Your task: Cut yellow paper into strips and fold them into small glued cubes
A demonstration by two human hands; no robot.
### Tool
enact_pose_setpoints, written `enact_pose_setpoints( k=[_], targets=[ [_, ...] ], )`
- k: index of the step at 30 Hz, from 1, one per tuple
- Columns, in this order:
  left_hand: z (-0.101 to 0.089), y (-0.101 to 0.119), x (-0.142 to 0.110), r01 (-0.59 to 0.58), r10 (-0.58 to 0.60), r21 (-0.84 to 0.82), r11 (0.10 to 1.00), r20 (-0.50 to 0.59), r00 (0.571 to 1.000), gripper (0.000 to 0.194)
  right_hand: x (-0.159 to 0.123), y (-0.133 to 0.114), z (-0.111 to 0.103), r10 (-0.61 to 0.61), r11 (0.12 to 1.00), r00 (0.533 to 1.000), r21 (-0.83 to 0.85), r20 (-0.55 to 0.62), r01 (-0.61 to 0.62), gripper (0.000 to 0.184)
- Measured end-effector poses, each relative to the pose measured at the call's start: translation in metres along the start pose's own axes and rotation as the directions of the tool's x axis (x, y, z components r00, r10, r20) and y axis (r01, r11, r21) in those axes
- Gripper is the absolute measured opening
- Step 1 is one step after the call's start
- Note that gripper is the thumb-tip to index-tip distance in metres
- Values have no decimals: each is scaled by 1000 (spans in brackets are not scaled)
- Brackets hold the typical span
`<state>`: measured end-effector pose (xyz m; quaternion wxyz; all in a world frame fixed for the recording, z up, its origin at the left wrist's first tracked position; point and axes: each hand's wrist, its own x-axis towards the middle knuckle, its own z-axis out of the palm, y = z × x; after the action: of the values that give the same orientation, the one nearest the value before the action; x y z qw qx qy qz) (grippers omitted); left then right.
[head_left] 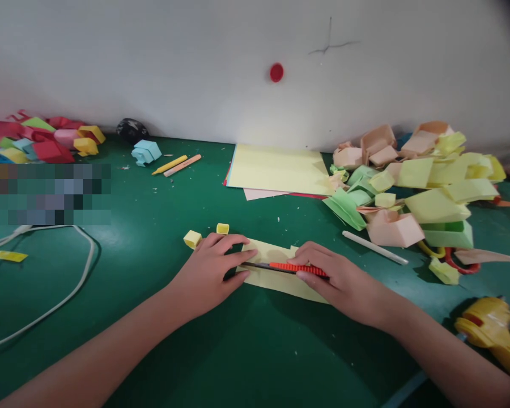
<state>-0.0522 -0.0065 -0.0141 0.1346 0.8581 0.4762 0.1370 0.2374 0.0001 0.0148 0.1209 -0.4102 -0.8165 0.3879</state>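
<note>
A strip of pale yellow paper (276, 283) lies on the green table in front of me. My left hand (219, 263) rests over its left end, fingers apart, with the fingertips on the paper near the tip of a thin dark strip. This strip runs along the paper beside a red ridged tool (283, 266), whose exact kind I cannot make out. My right hand (323, 272) is closed around the right part of that tool, thumb in front and fingers behind. Just behind my left hand sit two small yellow folded paper pieces, a cube (192, 239) and an open box (222, 229).
Stacked paper sheets (280, 170) lie by the wall. Folded paper boxes (437, 204) heap at the right, near a white stick (374, 247) and a yellow tool (487, 323). Leftward are a white cable (87, 269), two pens (176, 165) and a blue folded piece (147, 152).
</note>
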Motion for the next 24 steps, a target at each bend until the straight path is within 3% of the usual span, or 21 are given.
enact_pose_setpoints(
  k=[24],
  targets=[
    [-1,0,0,-4,3,50,999,15,1000,36,-8,5,-6,60,998,998,1,2,-60,24]
  ],
)
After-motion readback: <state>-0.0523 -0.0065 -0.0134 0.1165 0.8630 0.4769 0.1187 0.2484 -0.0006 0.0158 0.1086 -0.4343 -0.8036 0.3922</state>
